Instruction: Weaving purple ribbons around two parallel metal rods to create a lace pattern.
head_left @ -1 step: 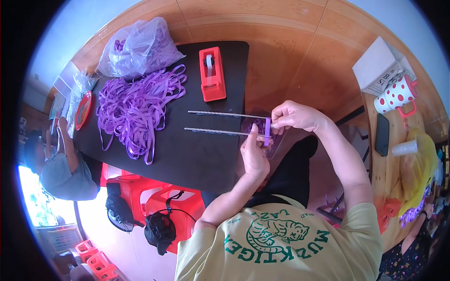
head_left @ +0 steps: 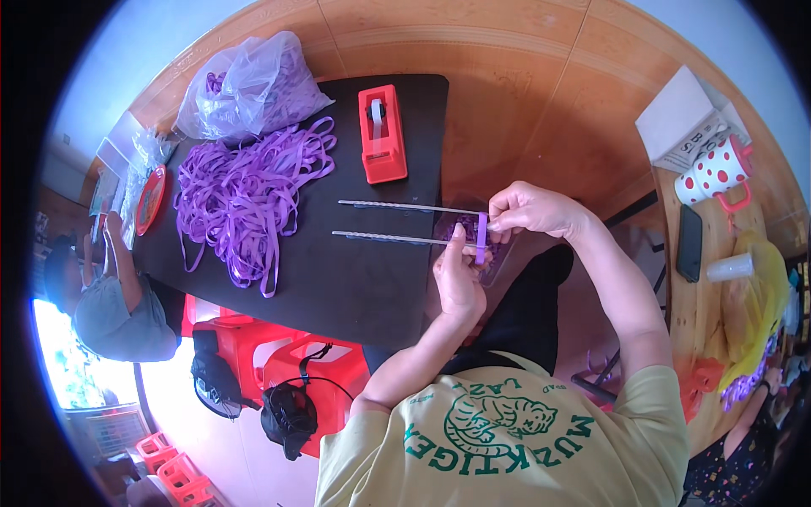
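Observation:
Two thin twisted metal rods (head_left: 393, 221) run side by side out over the right edge of the black table (head_left: 363, 287). A purple ribbon (head_left: 482, 226) spans across their right ends. My left hand (head_left: 459, 279) is closed at the near rod, thumb up, gripping the ribbon there. At the far rod's end, my right hand (head_left: 534, 209) pinches the ribbon between thumb and fingertips. Below both hands a clear container (head_left: 500, 269) with purple pieces inside shows in part. My fingers hide some of the ribbon.
A loose heap of purple ribbon (head_left: 241, 198) lies left on the table, beside a plastic bag (head_left: 253, 89) and a red tape dispenser (head_left: 383, 135). Red stools (head_left: 253, 342) stand near. A side table at right bears a dotted mug (head_left: 712, 171) and a phone (head_left: 688, 243). Other people sit at both sides.

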The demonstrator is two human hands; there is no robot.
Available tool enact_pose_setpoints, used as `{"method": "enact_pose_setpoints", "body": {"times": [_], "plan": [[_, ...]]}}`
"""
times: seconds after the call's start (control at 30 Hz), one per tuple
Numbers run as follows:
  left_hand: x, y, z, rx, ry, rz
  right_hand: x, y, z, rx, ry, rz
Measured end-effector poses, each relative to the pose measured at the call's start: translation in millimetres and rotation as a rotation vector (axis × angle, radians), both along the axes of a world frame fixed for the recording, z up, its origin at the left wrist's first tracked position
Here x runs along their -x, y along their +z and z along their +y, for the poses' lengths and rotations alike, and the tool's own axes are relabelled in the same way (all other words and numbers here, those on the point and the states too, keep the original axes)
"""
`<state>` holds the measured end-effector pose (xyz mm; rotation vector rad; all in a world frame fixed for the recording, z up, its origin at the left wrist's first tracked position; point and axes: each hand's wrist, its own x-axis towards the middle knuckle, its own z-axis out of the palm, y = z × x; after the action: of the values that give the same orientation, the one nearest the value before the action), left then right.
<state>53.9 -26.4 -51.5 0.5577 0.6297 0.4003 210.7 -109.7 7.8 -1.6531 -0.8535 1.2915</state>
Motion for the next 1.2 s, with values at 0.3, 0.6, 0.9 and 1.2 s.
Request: {"method": "enact_pose_setpoints", "body": {"times": [0.3, 0.6, 0.9, 1.2], "plan": [[-7.8, -0.5, -2.7, -0.047, 0.058, 0.034, -4.1, -12.9, -0.2, -0.028, -0.003, 0.089], [-12.6, -4.7, -6.0, -0.136, 0.119, 0.052, -5.0, -18.6, 0.6, -0.074, 0.009, 0.102], [-15.2, -9.4, -3.1, -0.134, 0.109, 0.088, -12.6, -26.5, -3.1, -0.108, 0.064, 0.026], [-13.6, -6.9, -2.5, -0.138, 0.108, 0.109, -29.2, -65.0, 24.5, -0.342, 0.301, 0.038]]}}
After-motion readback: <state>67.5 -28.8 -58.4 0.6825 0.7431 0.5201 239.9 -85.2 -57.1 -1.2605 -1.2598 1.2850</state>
